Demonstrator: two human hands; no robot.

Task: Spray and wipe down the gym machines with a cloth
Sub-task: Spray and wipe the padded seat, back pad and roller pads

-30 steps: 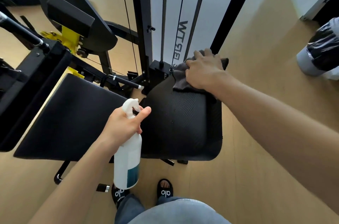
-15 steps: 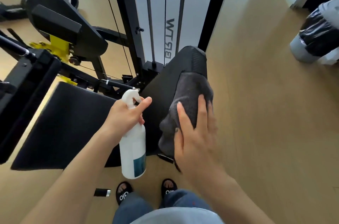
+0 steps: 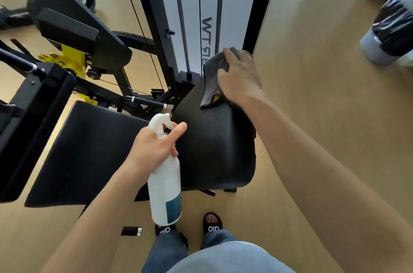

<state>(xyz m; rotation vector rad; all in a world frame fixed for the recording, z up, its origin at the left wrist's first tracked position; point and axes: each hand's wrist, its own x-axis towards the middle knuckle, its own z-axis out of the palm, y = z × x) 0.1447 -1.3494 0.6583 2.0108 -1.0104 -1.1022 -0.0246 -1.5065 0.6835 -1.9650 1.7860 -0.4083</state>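
while the right hand presses cloth, a bin stands nearby.

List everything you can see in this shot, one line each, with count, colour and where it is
pad: 1, black ribbed, centre, under the cloth
cloth: 1, grey, on the pad's far end
bottle: 1, white with a teal label, centre, held upright
bench: 1, black, left of the pad
frame: 1, black posts, top centre, with a white panel behind
cables: several, thin dark, along the panel
bracket: 1, yellow, left, on the machine
bin: 1, pale with a black bag, right edge
floor: 1, light wood, all round
sandals: 2, black, bottom centre
jeans: 1, blue, bottom
left hand: 1, grips the bottle neck
right hand: 1, presses on the cloth
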